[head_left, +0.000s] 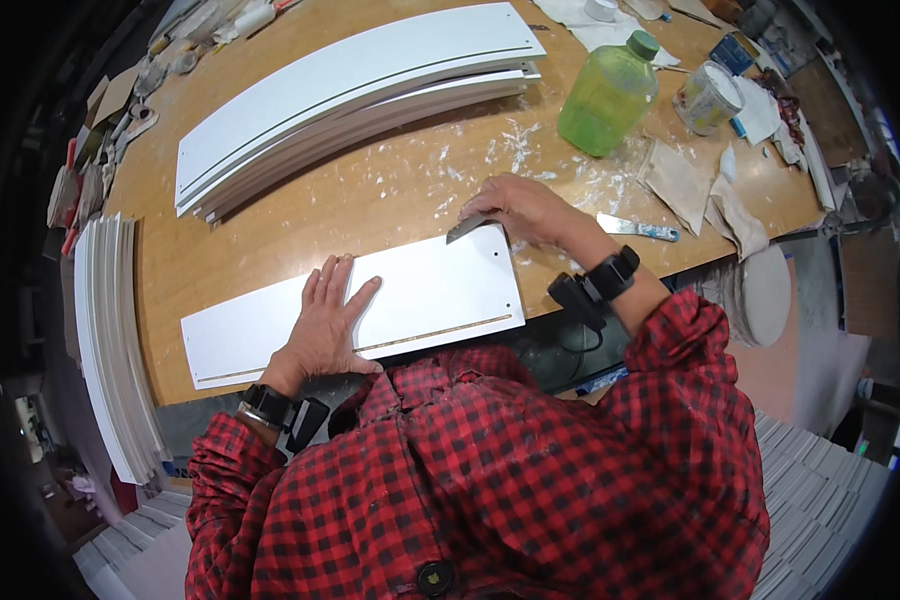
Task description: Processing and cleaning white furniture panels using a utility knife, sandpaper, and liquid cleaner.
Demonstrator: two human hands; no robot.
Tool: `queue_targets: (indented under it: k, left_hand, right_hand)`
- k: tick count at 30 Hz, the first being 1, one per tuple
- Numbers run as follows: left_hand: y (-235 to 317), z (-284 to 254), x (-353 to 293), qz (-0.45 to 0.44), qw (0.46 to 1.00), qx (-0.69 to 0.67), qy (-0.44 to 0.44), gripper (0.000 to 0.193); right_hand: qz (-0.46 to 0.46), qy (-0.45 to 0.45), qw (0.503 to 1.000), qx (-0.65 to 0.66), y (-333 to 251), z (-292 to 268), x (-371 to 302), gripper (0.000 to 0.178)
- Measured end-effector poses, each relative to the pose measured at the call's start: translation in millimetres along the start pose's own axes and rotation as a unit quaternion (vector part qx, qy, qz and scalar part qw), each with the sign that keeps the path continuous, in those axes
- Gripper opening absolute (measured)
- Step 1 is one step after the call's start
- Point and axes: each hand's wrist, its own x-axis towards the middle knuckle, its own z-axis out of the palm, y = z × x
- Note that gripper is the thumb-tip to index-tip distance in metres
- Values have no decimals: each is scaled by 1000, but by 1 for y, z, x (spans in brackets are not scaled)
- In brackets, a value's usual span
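A long white board with a narrow groove along its near edge and small holes at its right end lies in front of me on the wooden table. My left hand presses down flat on it left of the middle, fingers stretched and thumb apart. At the board's far edge, close to its right end, my right hand grips a thin grey metal scraper blade. The blade's tip meets the far edge of the board. Part of the blade is hidden under my curled fingers.
A stack of white boards lies at the back of the table, and another stack stands at the left. To the right are a putty knife, a green-liquid jug, a tub and sandpaper sheets.
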Motion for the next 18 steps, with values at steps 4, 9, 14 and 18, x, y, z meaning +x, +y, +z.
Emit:
queue_targets:
  k: [4, 9, 14, 18]
  left_hand:
    - [-2, 2, 1, 7, 1000, -10, 23, 115]
    - [-2, 2, -1, 0, 1000, -16, 18, 114]
    - [-2, 4, -4, -3, 1000, -23, 17, 114]
    - [0, 5, -1, 0, 1000, -13, 16, 114]
  right_hand:
    - [-37, -32, 999, -4, 13, 6, -4, 22]
    - [-18, -9, 999, 26, 19, 11, -13, 21]
    - [18, 25, 999, 17, 18, 24, -33, 22]
    - [56, 66, 988, 127, 21, 29, -43, 25]
